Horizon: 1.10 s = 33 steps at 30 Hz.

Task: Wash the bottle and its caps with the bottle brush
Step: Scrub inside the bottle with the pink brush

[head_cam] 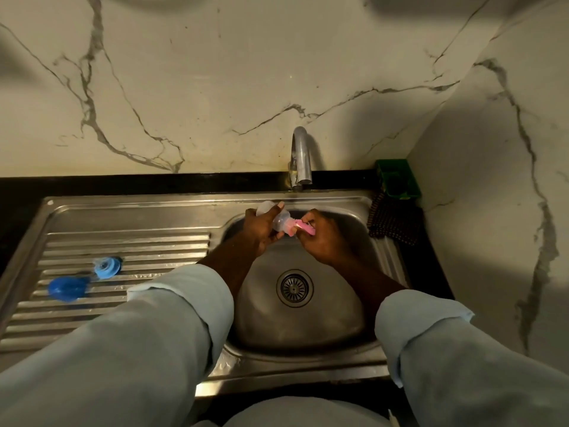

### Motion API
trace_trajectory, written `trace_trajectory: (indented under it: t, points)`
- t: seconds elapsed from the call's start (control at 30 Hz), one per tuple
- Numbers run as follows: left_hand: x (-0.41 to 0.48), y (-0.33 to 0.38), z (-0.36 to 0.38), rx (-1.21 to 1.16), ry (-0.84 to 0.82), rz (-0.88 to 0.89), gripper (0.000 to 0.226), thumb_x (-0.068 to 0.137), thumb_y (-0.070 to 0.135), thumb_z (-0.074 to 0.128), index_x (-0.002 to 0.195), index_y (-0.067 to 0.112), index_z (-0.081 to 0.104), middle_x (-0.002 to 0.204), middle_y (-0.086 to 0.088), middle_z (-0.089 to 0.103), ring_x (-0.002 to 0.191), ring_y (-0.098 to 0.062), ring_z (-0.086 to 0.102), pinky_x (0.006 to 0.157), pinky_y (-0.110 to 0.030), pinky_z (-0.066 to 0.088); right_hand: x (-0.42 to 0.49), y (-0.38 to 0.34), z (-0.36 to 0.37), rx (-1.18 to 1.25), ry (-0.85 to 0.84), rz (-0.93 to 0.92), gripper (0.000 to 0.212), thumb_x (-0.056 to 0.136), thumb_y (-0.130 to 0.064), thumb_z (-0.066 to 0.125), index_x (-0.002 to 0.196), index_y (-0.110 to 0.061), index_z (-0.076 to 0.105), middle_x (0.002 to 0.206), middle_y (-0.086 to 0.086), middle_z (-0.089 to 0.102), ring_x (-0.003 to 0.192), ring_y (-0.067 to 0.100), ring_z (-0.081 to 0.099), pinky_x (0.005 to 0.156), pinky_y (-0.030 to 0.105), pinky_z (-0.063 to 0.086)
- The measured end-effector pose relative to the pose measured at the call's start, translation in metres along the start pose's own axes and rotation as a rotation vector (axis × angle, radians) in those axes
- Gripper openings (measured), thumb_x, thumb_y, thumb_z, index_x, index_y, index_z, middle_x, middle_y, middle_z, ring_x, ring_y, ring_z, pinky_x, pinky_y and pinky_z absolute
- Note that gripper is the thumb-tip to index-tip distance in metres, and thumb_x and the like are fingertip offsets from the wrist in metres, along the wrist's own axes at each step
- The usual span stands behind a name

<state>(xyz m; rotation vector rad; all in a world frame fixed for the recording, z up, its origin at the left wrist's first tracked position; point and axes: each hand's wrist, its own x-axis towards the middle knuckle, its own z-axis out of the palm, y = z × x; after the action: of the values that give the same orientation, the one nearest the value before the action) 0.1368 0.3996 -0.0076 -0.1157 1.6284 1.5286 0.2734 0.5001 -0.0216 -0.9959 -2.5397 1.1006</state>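
Note:
A clear plastic bottle [280,221] lies sideways over the sink basin [354,309], wrapped by my left hand [261,231], with its mouth pointing right. My right hand [323,240] grips the pink handle of the bottle brush [303,227], whose head is inside the bottle's mouth. Two blue caps rest on the ribbed draining board [129,241] at the left: a round dome cap [67,288] and a ring cap [107,267] just right of it.
A curved steel tap [301,158] stands behind the basin, with no water running. The drain [294,288] sits in the basin's middle. A green holder [397,179] and a dark patterned cloth [391,220] lie at the back right corner by the marble wall.

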Motion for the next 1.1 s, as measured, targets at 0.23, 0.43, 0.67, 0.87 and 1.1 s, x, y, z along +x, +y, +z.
trace_trajectory:
  t: [0.23, 0.43, 0.67, 0.87, 1.1]
  points:
    - [0.003, -0.009, -0.009, -0.065, -0.044, -0.097, 0.062, 0.087, 0.037, 0.077, 0.135, 0.014, 0.044, 0.117, -0.016, 0.062, 0.098, -0.032, 0.069, 0.069, -0.040, 0.062, -0.007, -0.004, 0.009, 0.309, -0.129, 0.142, 0.014, 0.098, -0.030, 0.065, 0.103, -0.017, 0.065, 0.086, 0.002, 0.064, 0.069, 0.014, 0.058, 0.056, 0.025, 0.045]
    - [0.009, -0.005, -0.005, -0.164, -0.076, -0.130, 0.053, 0.086, 0.049, 0.074, 0.121, 0.010, 0.064, 0.113, -0.016, 0.072, 0.098, -0.027, 0.072, 0.068, -0.032, 0.060, -0.002, -0.019, 0.006, 0.388, -0.100, 0.145, 0.018, 0.103, -0.035, 0.054, 0.117, -0.027, 0.063, 0.104, -0.001, 0.067, 0.090, 0.013, 0.064, 0.071, 0.026, 0.049]
    - [0.009, -0.016, -0.004, -0.189, -0.089, -0.144, 0.057, 0.087, 0.038, 0.076, 0.131, 0.009, 0.055, 0.120, -0.021, 0.067, 0.104, -0.035, 0.070, 0.080, -0.042, 0.063, -0.010, -0.008, 0.006, 0.353, -0.117, 0.237, 0.020, 0.103, -0.033, 0.055, 0.118, -0.021, 0.061, 0.098, 0.002, 0.066, 0.071, 0.011, 0.060, 0.044, 0.017, 0.043]
    - [0.003, -0.011, 0.002, -0.213, -0.102, -0.147, 0.063, 0.087, 0.036, 0.077, 0.138, 0.012, 0.048, 0.125, -0.023, 0.064, 0.102, -0.037, 0.070, 0.071, -0.043, 0.062, -0.008, -0.001, 0.023, 0.378, 0.058, 0.269, 0.009, 0.094, -0.027, 0.069, 0.095, -0.020, 0.063, 0.087, 0.002, 0.067, 0.073, 0.018, 0.062, 0.061, 0.033, 0.050]
    - [0.003, -0.014, -0.005, -0.135, -0.129, -0.208, 0.057, 0.090, 0.025, 0.074, 0.137, 0.009, 0.047, 0.118, -0.023, 0.065, 0.102, -0.037, 0.070, 0.078, -0.047, 0.063, -0.012, 0.002, 0.026, 0.276, 0.092, 0.299, 0.022, 0.087, -0.030, 0.077, 0.090, -0.016, 0.061, 0.081, 0.003, 0.065, 0.071, 0.018, 0.064, 0.057, 0.028, 0.050]
